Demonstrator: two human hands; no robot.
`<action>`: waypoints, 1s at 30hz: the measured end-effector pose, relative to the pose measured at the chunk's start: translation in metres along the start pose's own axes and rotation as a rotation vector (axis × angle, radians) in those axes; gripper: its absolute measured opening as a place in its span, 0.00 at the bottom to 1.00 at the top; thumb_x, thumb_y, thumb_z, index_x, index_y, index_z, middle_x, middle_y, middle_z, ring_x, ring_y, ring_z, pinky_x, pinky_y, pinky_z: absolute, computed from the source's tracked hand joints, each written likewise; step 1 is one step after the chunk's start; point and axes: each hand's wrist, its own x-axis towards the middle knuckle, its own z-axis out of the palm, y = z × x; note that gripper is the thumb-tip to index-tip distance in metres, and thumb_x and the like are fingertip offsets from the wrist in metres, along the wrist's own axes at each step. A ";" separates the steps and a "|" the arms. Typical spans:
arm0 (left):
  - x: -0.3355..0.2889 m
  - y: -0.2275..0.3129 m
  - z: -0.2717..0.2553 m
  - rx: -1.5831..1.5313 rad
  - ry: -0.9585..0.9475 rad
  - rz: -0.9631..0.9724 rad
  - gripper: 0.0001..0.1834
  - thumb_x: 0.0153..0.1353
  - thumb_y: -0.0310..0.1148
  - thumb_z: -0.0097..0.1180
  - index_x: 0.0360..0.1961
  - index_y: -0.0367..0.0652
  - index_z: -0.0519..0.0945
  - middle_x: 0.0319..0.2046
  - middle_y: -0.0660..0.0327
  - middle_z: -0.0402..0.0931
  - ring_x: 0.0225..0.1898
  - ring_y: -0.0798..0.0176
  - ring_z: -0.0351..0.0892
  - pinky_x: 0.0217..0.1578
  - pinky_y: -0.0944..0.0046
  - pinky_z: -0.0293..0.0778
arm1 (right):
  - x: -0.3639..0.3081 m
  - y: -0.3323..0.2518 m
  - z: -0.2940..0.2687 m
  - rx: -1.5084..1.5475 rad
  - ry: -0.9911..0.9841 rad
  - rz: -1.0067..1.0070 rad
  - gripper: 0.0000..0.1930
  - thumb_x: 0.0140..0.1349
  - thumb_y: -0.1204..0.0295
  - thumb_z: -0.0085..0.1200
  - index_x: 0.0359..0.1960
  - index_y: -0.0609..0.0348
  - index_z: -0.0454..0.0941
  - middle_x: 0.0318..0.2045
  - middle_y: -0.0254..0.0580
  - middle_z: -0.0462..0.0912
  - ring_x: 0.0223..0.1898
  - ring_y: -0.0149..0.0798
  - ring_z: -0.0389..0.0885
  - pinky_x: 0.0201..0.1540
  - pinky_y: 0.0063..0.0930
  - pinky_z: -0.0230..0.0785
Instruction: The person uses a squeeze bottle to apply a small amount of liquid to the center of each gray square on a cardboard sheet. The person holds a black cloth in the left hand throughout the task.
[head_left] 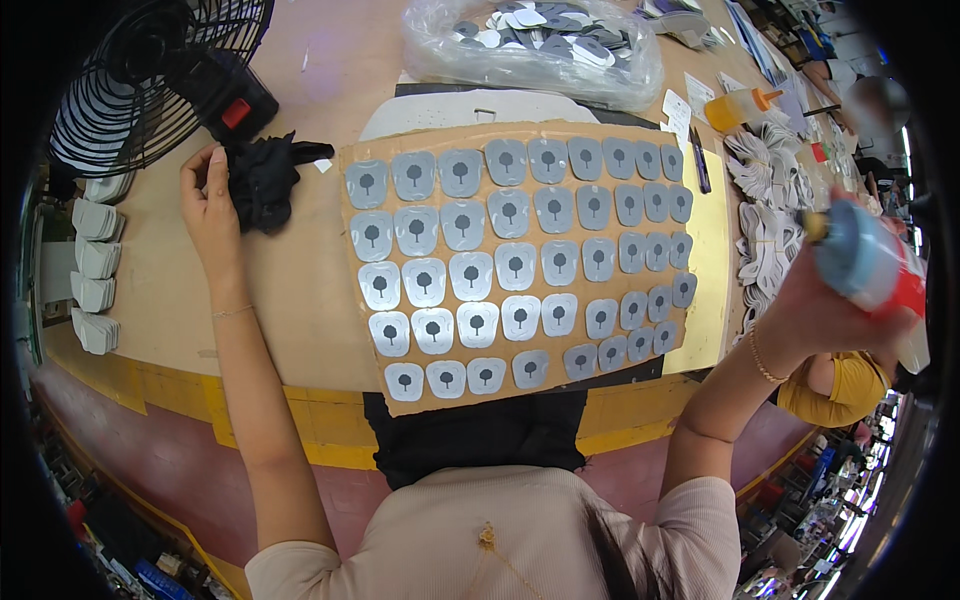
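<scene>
My left hand lies at the left of the table, its fingers apart and bent beside a crumpled black cloth, touching its edge. Raised at the right, my right hand is closed round a squeeze bottle with a bluish body, a red part and a small yellowish tip; motion blurs it. In front of me a brown cardboard sheet bears rows of rounded grey patches, each with a dark tree shape. The sheet's near edge overhangs the table.
A black wire fan stands at the far left, above stacks of white pieces. A clear bag of grey and white pieces lies beyond the cardboard. On the right are a yellow glue bottle, a pen and bundled white straps. Another person is beyond.
</scene>
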 end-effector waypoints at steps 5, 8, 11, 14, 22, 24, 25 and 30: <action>0.000 -0.003 -0.004 0.025 0.003 0.008 0.15 0.59 0.38 0.48 0.39 0.36 0.72 0.36 0.62 0.70 0.39 0.71 0.67 0.45 0.72 0.61 | -0.055 0.047 -0.016 -0.493 -0.240 0.124 0.27 0.49 0.67 0.56 0.50 0.62 0.61 0.43 0.44 0.71 0.42 0.39 0.72 0.46 0.33 0.67; 0.002 -0.008 -0.003 0.043 0.003 0.031 0.15 0.59 0.37 0.48 0.38 0.35 0.72 0.35 0.61 0.71 0.39 0.70 0.67 0.44 0.72 0.62 | -0.065 0.058 -0.004 -0.577 -0.392 0.147 0.26 0.43 0.68 0.63 0.44 0.63 0.66 0.39 0.42 0.73 0.39 0.34 0.74 0.41 0.27 0.70; 0.001 -0.003 0.000 0.039 0.016 0.034 0.14 0.58 0.36 0.49 0.37 0.33 0.72 0.34 0.60 0.72 0.38 0.69 0.68 0.43 0.72 0.63 | -0.070 0.064 -0.002 -0.676 -0.424 0.137 0.25 0.41 0.67 0.65 0.41 0.62 0.69 0.37 0.40 0.75 0.37 0.34 0.75 0.39 0.26 0.70; 0.001 -0.003 -0.001 0.021 0.016 0.031 0.14 0.58 0.36 0.49 0.37 0.33 0.72 0.35 0.60 0.72 0.38 0.69 0.68 0.43 0.72 0.62 | -0.071 0.065 0.001 -0.737 -0.432 0.144 0.25 0.40 0.67 0.65 0.41 0.61 0.70 0.36 0.39 0.75 0.36 0.33 0.75 0.39 0.26 0.71; 0.001 -0.002 0.000 0.023 0.010 0.005 0.14 0.59 0.36 0.48 0.37 0.34 0.72 0.34 0.61 0.71 0.38 0.70 0.68 0.42 0.73 0.63 | -0.064 0.063 -0.007 -0.485 -0.258 0.131 0.24 0.45 0.68 0.61 0.45 0.61 0.67 0.39 0.41 0.73 0.41 0.36 0.74 0.43 0.30 0.69; 0.001 -0.003 -0.002 0.010 0.013 0.007 0.14 0.59 0.36 0.49 0.37 0.34 0.72 0.34 0.61 0.71 0.37 0.71 0.68 0.42 0.73 0.63 | -0.051 0.055 -0.015 -0.281 -0.120 0.083 0.27 0.51 0.65 0.54 0.51 0.59 0.60 0.45 0.45 0.69 0.42 0.43 0.73 0.46 0.41 0.69; 0.001 -0.003 -0.003 0.003 0.013 0.009 0.14 0.59 0.36 0.49 0.37 0.34 0.72 0.34 0.61 0.71 0.37 0.71 0.68 0.42 0.73 0.63 | -0.038 0.047 -0.018 -0.220 -0.113 0.120 0.33 0.49 0.51 0.50 0.51 0.60 0.57 0.42 0.50 0.69 0.42 0.54 0.73 0.46 0.51 0.66; 0.000 -0.003 -0.001 -0.006 0.013 0.009 0.14 0.58 0.36 0.49 0.37 0.34 0.72 0.34 0.61 0.71 0.37 0.70 0.67 0.42 0.73 0.63 | 0.006 -0.014 -0.019 0.288 -0.086 -0.051 0.40 0.46 0.37 0.43 0.40 0.69 0.68 0.34 0.58 0.75 0.41 0.56 0.74 0.50 0.50 0.62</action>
